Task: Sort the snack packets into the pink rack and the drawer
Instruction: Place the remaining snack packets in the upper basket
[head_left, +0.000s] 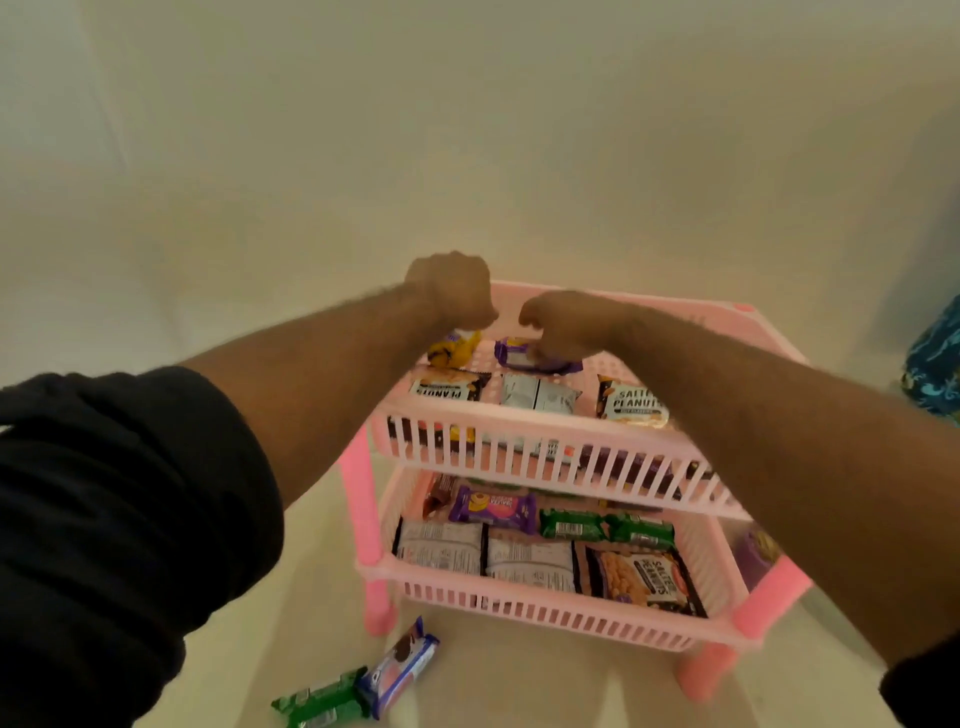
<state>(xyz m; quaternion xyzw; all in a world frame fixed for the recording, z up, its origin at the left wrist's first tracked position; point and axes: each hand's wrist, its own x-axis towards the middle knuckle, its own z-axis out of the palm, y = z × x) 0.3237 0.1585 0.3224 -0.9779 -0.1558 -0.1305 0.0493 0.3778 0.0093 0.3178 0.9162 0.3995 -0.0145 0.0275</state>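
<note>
A pink two-tier rack (524, 446) stands on the pale floor ahead of me. Both my hands reach over its top tier. My left hand (451, 291) is curled above a yellow packet (453, 351) and seems to pinch its top edge. My right hand (563, 321) presses its fingers onto a purple packet (514, 352) lying at the back of the tier. Peanut packets (631, 404) and a white packet (537, 393) lie in front of them. The lower tier (545, 605) holds purple, green, white and peanut packets. No drawer is visible.
On the floor near the rack's front left leg lie a blue cookie packet (400, 667) and a green packet (319, 702). A blue patterned cloth (932, 364) shows at the right edge. A plain wall rises behind the rack.
</note>
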